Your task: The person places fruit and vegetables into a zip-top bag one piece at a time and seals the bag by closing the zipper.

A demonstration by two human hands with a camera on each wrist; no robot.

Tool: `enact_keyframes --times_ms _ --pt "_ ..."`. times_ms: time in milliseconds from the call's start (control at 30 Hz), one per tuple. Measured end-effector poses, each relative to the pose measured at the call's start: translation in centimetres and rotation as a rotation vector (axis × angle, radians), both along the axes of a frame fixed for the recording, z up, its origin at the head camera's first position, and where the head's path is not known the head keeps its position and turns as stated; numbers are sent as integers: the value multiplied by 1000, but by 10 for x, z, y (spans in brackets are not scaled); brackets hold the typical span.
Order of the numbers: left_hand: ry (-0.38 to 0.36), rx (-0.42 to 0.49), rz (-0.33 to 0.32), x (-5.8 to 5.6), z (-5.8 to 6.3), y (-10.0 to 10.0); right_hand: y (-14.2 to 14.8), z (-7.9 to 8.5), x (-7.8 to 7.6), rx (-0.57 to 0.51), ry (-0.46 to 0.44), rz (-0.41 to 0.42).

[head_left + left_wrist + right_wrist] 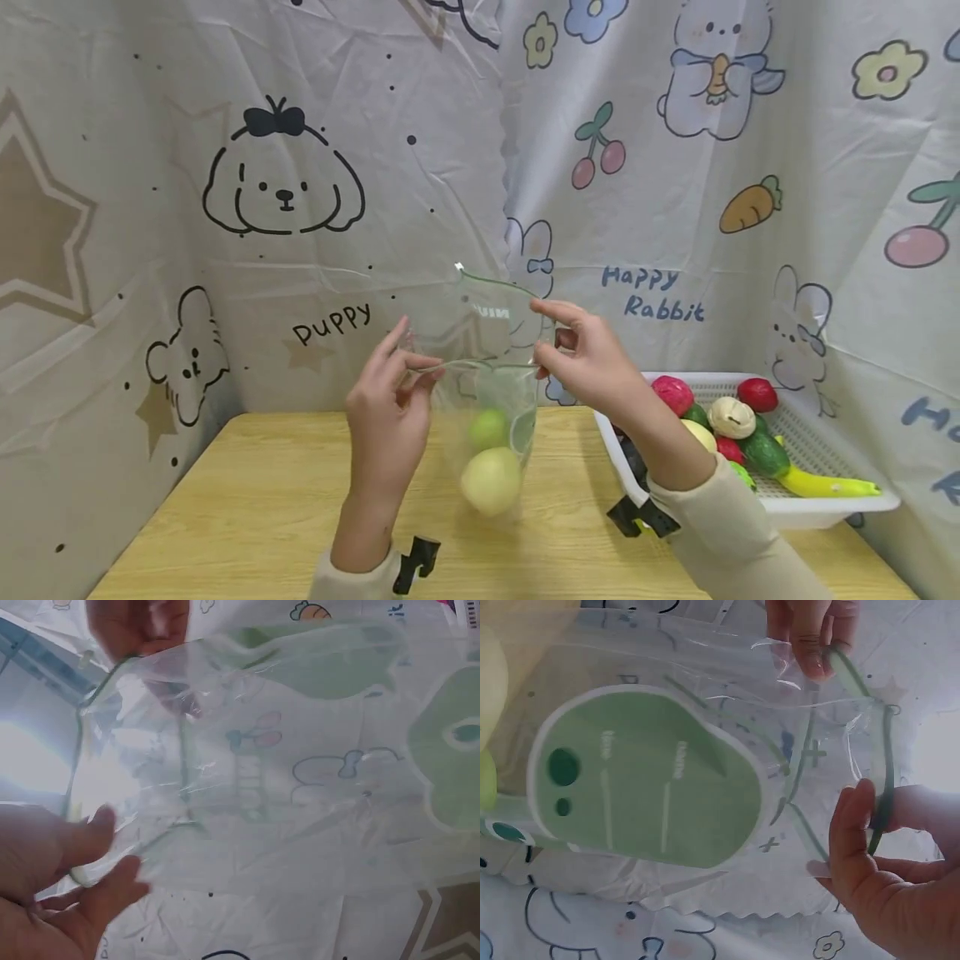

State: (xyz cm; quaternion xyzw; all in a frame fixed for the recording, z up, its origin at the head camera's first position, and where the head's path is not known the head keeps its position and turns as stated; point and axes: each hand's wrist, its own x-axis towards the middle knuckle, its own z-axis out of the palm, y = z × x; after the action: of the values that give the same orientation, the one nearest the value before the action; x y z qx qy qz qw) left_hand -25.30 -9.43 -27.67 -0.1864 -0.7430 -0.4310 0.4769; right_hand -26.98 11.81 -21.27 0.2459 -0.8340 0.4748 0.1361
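A clear zip bag (486, 385) with green print hangs upright between both hands, its mouth spread apart. My left hand (392, 408) pinches the left side of the rim between thumb and fingers. On the opposite side, my right hand (592, 354) grips the green-edged rim, seen closely in the right wrist view with the thumb and fingers at the strip (883, 802). Low inside the bag lies a pale yellow, roundish fruit (491, 481), with a smaller green round fruit (489, 428) above it. A large green printed patch (652, 780) covers part of the bag.
A white plastic basket (817, 408) stands on the right of the wooden table (285, 500). It holds several toy-like fruits and vegetables, including a yellow banana-shaped piece (825, 483) and a dark green one (765, 454). Printed cloth (420, 167) hangs behind and at the sides.
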Motion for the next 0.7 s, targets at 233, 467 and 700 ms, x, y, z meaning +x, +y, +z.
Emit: enact_keyframes --times_ms 233,467,700 --pt "-46 40 60 -3 0 -10 0 -3 5 -14 -48 34" --pt "-287 -144 -43 -6 -8 -8 -1 -21 1 121 -126 9" --pt "-207 -80 -59 -5 -6 -2 -9 -13 2 72 -60 8"
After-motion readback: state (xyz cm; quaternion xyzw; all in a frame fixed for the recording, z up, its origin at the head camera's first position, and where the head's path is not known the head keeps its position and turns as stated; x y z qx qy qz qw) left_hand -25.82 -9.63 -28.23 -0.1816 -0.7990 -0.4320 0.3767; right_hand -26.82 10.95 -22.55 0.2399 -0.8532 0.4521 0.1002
